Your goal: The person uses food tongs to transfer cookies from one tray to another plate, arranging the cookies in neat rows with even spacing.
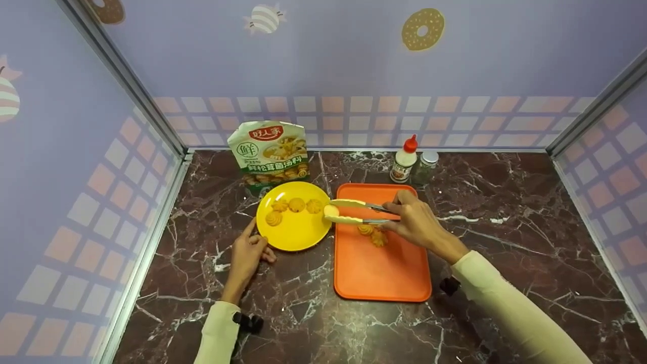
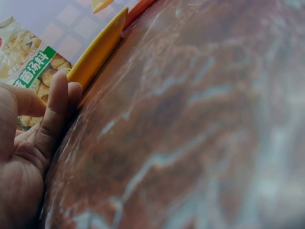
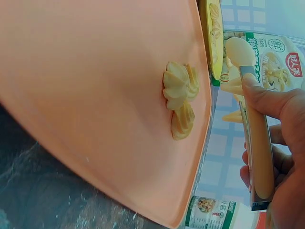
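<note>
My right hand point(image 1: 412, 222) grips pale yellow tongs point(image 1: 351, 212), whose tips stand apart and empty over the right rim of the yellow plate point(image 1: 298, 235). In the right wrist view the tongs point(image 3: 257, 143) run up through my right hand point(image 3: 286, 157). Several swirl cookies point(image 1: 295, 205) lie on the plate. Two more cookies point(image 1: 373, 233) sit on the orange tray point(image 1: 379, 273), close under my right hand, and show as cookies point(image 3: 180, 98) on the tray point(image 3: 95, 95). My left hand point(image 1: 248, 253) rests on the marble with fingertips at the plate's lower left rim point(image 2: 97, 50); its fingers point(image 2: 57, 109) lie loosely.
A green and white food pouch point(image 1: 270, 151) stands behind the plate. A white squeeze bottle with a red cap point(image 1: 404, 161) and a small glass shaker point(image 1: 425, 166) stand behind the tray. Patterned walls close in the dark marble counter point(image 1: 505, 212) on three sides.
</note>
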Action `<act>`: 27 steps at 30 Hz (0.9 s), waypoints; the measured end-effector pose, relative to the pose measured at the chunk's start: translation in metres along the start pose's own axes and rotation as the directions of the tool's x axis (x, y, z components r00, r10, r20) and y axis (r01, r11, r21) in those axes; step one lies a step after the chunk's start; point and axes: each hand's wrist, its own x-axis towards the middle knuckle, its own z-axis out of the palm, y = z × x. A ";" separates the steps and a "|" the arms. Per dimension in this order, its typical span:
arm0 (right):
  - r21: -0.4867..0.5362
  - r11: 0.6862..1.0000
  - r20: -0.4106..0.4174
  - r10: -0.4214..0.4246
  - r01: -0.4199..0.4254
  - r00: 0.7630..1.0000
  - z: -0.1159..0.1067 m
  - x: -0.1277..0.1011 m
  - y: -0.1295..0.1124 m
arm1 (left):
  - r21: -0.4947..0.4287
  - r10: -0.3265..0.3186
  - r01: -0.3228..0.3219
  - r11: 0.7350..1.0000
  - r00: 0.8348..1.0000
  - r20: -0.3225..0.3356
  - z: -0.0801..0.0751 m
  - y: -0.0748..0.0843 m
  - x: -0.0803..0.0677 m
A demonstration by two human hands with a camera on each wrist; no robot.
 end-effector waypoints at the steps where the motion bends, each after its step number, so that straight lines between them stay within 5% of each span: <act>1: 0.002 1.000 0.003 -0.002 0.002 1.000 0.001 0.001 -0.001 | 0.000 -0.001 0.001 1.000 1.000 0.000 0.000 0.000 0.000; 27: 0.043 0.998 0.083 -0.052 0.049 0.995 0.030 0.025 -0.018 | 0.001 0.010 -0.010 1.000 1.000 0.000 0.000 0.001 -0.002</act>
